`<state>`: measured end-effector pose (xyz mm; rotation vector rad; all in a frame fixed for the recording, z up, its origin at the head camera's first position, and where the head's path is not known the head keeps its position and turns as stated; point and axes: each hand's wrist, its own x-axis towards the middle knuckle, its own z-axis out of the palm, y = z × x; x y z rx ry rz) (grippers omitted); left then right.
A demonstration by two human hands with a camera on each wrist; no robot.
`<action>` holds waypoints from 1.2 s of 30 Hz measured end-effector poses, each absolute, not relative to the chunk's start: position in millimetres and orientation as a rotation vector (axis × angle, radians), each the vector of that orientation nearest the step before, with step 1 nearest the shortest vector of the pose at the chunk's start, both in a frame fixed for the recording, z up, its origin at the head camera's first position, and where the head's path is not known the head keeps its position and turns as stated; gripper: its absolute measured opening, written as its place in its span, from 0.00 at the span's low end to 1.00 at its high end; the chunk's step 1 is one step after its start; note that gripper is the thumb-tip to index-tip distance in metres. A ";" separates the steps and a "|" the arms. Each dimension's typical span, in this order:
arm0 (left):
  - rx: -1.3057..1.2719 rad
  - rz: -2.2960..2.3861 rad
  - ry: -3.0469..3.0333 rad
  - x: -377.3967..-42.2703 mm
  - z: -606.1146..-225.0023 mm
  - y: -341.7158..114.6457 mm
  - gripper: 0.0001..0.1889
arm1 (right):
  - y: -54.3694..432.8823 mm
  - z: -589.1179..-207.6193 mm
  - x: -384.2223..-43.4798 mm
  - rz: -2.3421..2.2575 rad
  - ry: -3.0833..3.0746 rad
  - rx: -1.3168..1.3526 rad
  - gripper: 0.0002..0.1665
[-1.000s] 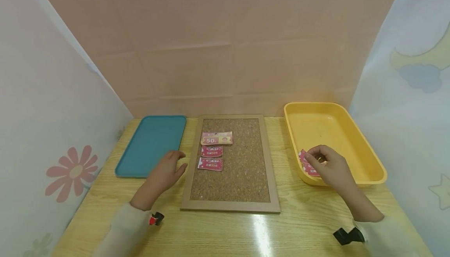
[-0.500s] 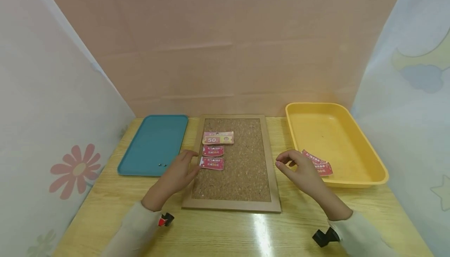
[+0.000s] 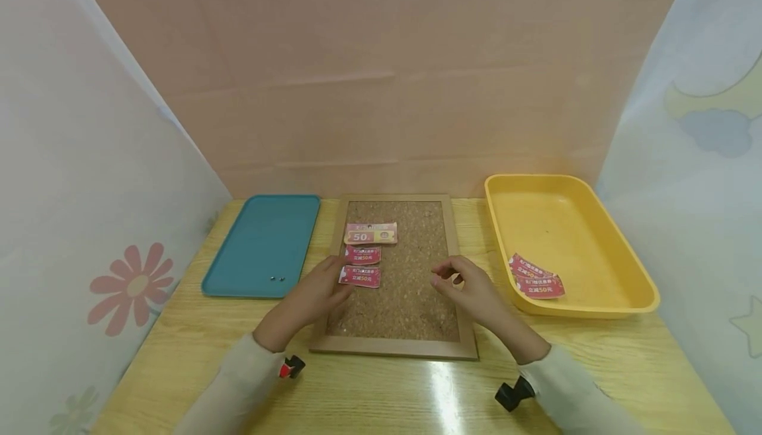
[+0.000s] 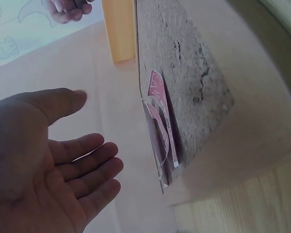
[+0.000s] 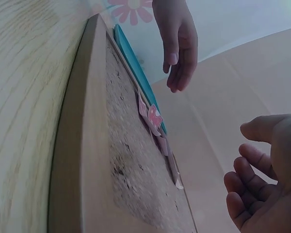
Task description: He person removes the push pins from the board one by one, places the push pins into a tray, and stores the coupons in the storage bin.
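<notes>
Three coupons are on the framed cork board, stacked in a column at its left side: a pink and yellow one on top, then a red one and another red one. My left hand is over the board's left edge, near the lowest coupon; in the left wrist view its fingers are loosely bent, with nothing in them. My right hand hovers above the board's right side. Its thumb and fingers stand apart in the right wrist view, and no object shows between them.
A yellow tray on the right holds two overlapping red coupons. On the left lies a blue tray with two tiny silvery pieces near its front edge. Walls surround the table at the back and sides.
My right hand has moved left from the coupons in the yellow tray to above the board. My left hand has shifted right, from beside the blue tray to the board's left edge, uncovering the silvery pieces.
</notes>
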<state>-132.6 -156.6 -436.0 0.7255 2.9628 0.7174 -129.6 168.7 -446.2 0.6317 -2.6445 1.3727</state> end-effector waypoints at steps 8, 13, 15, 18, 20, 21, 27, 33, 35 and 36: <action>0.749 0.719 2.904 -139.3 -439.1 -150.8 0.32 | 147.6 -457.2 -134.8 1.438 -2.653 0.645 0.18; 0.724 0.703 2.877 -143.2 -444.6 -146.5 0.33 | 131.2 -461.7 -139.1 1.495 -2.660 0.645 0.20; 0.707 0.706 2.862 -144.0 -446.2 -144.4 0.33 | 124.5 -462.5 -140.9 1.528 -2.651 0.653 0.21; 0.696 0.710 2.851 -145.4 -447.5 -141.1 0.33 | 115.8 -464.5 -144.0 1.551 -2.639 0.654 0.20; 0.695 0.700 2.860 -146.9 -448.4 -139.4 0.33 | 111.0 -465.6 -145.9 1.564 -2.629 0.645 0.19; 0.694 0.690 2.868 -147.7 -449.0 -138.8 0.33 | 108.8 -466.0 -146.9 1.569 -2.624 0.641 0.18; 0.683 0.656 2.894 -153.8 -453.5 -136.2 0.31 | 98.9 -469.1 -151.6 1.586 -2.606 0.597 0.16; 0.673 0.660 2.882 -158.8 -461.9 -133.7 0.31 | 92.8 -476.7 -152.7 1.579 -2.625 0.545 0.15; 0.653 0.673 2.875 -160.9 -464.5 -133.3 0.30 | 89.3 -478.0 -155.1 1.574 -2.639 0.557 0.16; 0.644 0.680 2.875 -162.1 -466.3 -133.3 0.30 | 87.2 -478.5 -156.9 1.570 -2.647 0.564 0.16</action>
